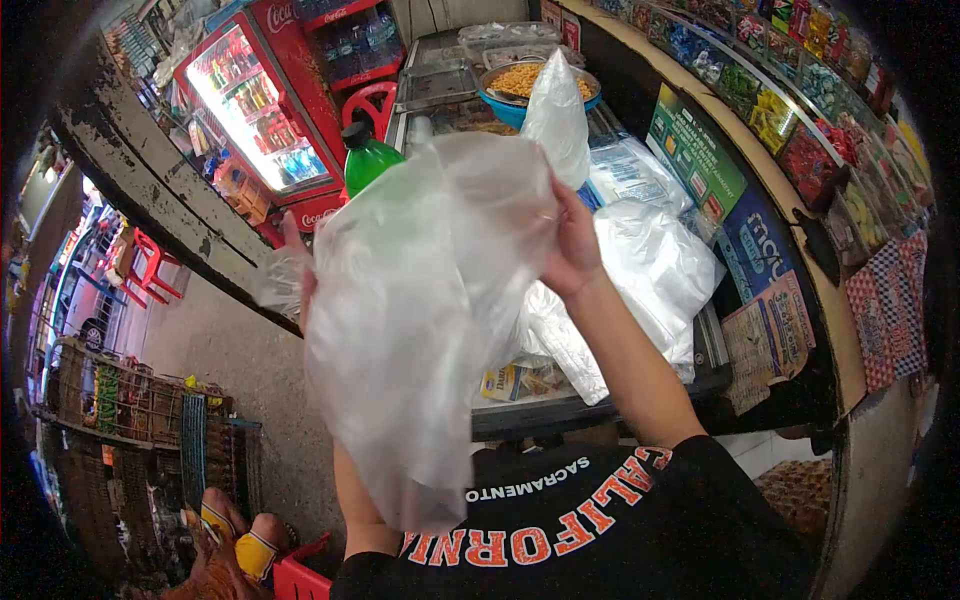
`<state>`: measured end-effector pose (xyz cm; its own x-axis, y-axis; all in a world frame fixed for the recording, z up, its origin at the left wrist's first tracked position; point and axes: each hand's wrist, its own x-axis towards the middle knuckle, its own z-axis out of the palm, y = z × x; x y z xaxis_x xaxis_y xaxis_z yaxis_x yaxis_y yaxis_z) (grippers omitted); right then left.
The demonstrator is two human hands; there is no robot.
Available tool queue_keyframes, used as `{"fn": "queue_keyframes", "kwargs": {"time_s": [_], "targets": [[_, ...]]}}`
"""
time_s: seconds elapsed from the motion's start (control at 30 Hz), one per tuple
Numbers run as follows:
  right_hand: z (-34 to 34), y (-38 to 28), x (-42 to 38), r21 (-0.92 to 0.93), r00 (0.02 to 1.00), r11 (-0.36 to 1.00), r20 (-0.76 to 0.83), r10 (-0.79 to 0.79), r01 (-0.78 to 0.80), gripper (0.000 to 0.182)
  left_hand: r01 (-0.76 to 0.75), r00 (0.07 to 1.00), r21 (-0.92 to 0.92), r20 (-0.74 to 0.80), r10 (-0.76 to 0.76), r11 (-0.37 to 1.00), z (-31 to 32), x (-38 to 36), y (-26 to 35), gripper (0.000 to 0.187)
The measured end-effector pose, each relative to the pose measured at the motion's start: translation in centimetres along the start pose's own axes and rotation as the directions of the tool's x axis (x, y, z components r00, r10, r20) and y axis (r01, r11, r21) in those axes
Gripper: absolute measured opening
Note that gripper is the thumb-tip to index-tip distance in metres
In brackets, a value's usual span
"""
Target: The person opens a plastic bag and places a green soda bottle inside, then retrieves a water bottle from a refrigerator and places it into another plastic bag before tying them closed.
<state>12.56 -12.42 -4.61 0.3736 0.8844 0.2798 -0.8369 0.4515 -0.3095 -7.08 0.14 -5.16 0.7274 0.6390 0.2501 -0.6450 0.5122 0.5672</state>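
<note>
A large, translucent plastic bag (420, 310) hangs between my two hands, in front of my chest. My right hand (575, 240) grips its upper right edge, with the fingers partly behind the plastic. At the bag's left edge is my left hand (305, 270), mostly covered by the plastic; one finger sticks up beside it. Behind the bag, a green bottle with a black cap (368, 155) shows its upper part. To the right, a pile of clear plastic bags (655, 260) lies on the counter, and a pointed plastic bundle (558, 120) stands behind my right hand.
A blue basin of brown food (535, 82) and metal trays (438, 85) are farther back. Red drink coolers (290, 90) stand at the upper left. Snack packets (770, 125) line the right shelf. At the lower left, a person in yellow shorts (255, 555) sits near a red stool.
</note>
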Motion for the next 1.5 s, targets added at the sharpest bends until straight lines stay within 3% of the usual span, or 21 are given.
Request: {"fn": "queue_keyframes", "kwargs": {"time_s": [0.1,0.17,0.23,0.37,0.43,0.47,0.53,0.57,0.63,0.67,0.7,0.73,0.87,0.93,1.07,1.1,1.13,1.17,1.23,1.37,1.5], "targets": [[-3.8,1.8,-0.5,0.159,0.983,0.971,-0.011,0.182,-0.178,0.037,0.065,0.995,-0.019,-0.079,-0.066,0.998,-2.2,0.2,-2.2,0.03],[-6.2,2.8,-1.5,0.171,0.983,0.971,-0.036,0.178,-0.169,0.037,0.123,0.984,0.0,-0.131,-0.122,0.992,-4.7,-0.5,-3.9,0.03],[-8.7,3.8,-3.0,0.182,0.848,0.955,-0.441,0.294,-0.236,0.034,0.208,0.962,0.082,-0.195,-0.189,0.975,-7.9,-1.0,-6.2,0.029],[-14.1,6.2,-5.8,0.044,0.779,0.971,-0.588,0.217,-0.237,0.032,0.276,0.931,0.336,-0.325,-0.164,0.901,-11.7,-3.3,-9.8,0.029],[-15.6,6.8,-5.8,-0.238,0.713,0.934,-0.701,0.024,-0.265,0.028,0.273,0.928,0.371,-0.347,-0.14,0.888,-13.0,-3.0,-10.5,0.029],[-16.3,7.0,-5.7,-0.238,0.712,0.934,-0.701,0.024,-0.266,0.028,0.274,0.927,0.377,-0.348,-0.138,0.885,-13.7,-2.6,-10.7,0.029],[-17.3,7.3,-5.6,-0.59,0.737,0.726,-0.654,-0.172,-0.354,0.025,0.273,0.927,0.375,-0.348,-0.138,0.886,-14.4,-1.8,-11.1,0.029],[-17.8,7.5,-5.2,-0.589,0.737,0.726,-0.654,-0.171,-0.354,0.025,0.267,0.929,0.374,-0.344,-0.135,0.888,-14.7,-1.4,-11.3,0.029],[-18.5,7.4,-4.0,-0.755,0.752,0.5,-0.602,-0.269,-0.425,0.027,0.271,0.928,0.347,-0.341,-0.148,0.898,-15.1,-0.4,-11.5,0.029],[-18.9,7.1,-3.5,-0.756,0.753,0.5,-0.599,-0.27,-0.422,0.027,0.272,0.929,0.334,-0.337,-0.155,0.902,-15.3,0.0,-11.6,0.03],[-18.3,6.6,-2.7,-0.853,0.791,0.273,-0.517,-0.327,-0.445,0.024,0.282,0.925,0.314,-0.339,-0.17,0.907,-15.4,0.4,-11.5,0.03],[-17.6,6.1,-2.0,-0.895,0.831,0.028,-0.424,-0.36,-0.445,0.023,0.294,0.922,0.294,-0.337,-0.189,0.91,-15.4,0.7,-11.4,0.03],[-16.1,5.2,0.2,-0.932,0.898,-0.132,-0.276,-0.343,-0.337,0.023,0.361,0.896,0.237,-0.357,-0.265,0.902,-15.6,0.6,-11.1,0.03],[-17.7,5.3,0.2,-0.85,0.934,-0.431,-0.175,-0.312,-0.304,0.034,0.395,0.883,0.232,-0.363,-0.298,0.889,-15.4,-0.3,-10.7,0.031],[-20.4,5.3,-2.6,-0.839,0.919,-0.404,-0.252,-0.302,-0.363,0.025,0.462,0.861,0.265,-0.361,-0.358,0.846,-15.0,-2.1,-9.2,0.031],[-19.6,5.0,-3.5,-0.863,0.835,0.006,-0.49,-0.251,-0.505,0.021,0.478,0.857,0.283,-0.36,-0.37,0.832,-14.7,-2.6,-8.7,0.031],[-18.5,4.5,-4.2,-0.702,0.732,0.402,-0.674,-0.104,-0.589,0.022,0.501,0.849,0.303,-0.351,-0.394,0.811,-14.4,-2.9,-8.0,0.031],[-17.3,3.8,-5.2,-0.699,0.73,0.403,-0.675,-0.102,-0.591,0.022,0.519,0.844,0.334,-0.345,-0.411,0.786,-14.1,-3.2,-7.4,0.032],[-14.6,2.5,-7.2,-0.434,0.747,0.733,-0.648,0.149,-0.523,0.033,0.556,0.828,0.39,-0.329,-0.453,0.733,-13.5,-4.3,-6.5,0.032],[-11.5,3.6,-8.8,-0.374,0.752,0.803,-0.646,0.135,-0.465,0.031,0.611,0.788,0.527,-0.328,-0.522,0.591,-12.7,-5.8,-6.8,0.032],[-12.6,5.6,-8.8,-0.605,0.845,0.651,-0.523,0.107,-0.457,0.026,0.598,0.791,0.657,-0.389,-0.473,0.459,-12.1,-6.3,-8.6,0.033]]}}
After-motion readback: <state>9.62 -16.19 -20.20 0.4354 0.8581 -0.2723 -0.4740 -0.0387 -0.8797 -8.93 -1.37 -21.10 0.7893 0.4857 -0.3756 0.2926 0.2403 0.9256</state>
